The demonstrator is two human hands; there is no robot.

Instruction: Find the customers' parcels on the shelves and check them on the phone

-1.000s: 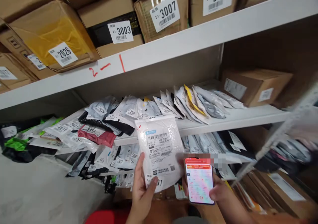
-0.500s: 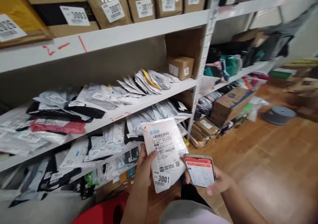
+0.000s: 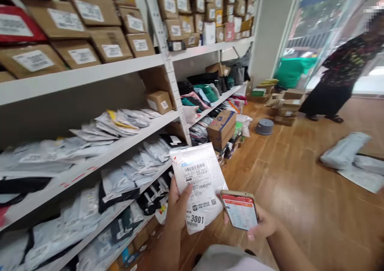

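Note:
A white plastic mailer parcel (image 3: 207, 195) with a printed shipping label and a sticker reading 3001 is gripped along its left edge by my left hand (image 3: 178, 205), thumb on the front. My right hand (image 3: 259, 223) is wrapped round a smartphone (image 3: 239, 210) just to the right of the parcel. The phone's lit screen shows a red band on top and a pale page below; its text is too small to read. Behind the parcel, grey mailer parcels (image 3: 129, 169) lie in rows on the lower shelf.
White metal shelving (image 3: 168, 63) runs along the left, holding labelled cardboard boxes (image 3: 112, 47) above. A printed carton (image 3: 222, 129) and a grey round stool (image 3: 264, 127) stand on the wooden floor (image 3: 288, 175). At right are grey parcels (image 3: 346, 155) on the floor and a person (image 3: 336, 71).
My view has swung to the right, bringing the doorway, the person and the floor parcels into sight. Both hands keep hold of the parcel and the smartphone.

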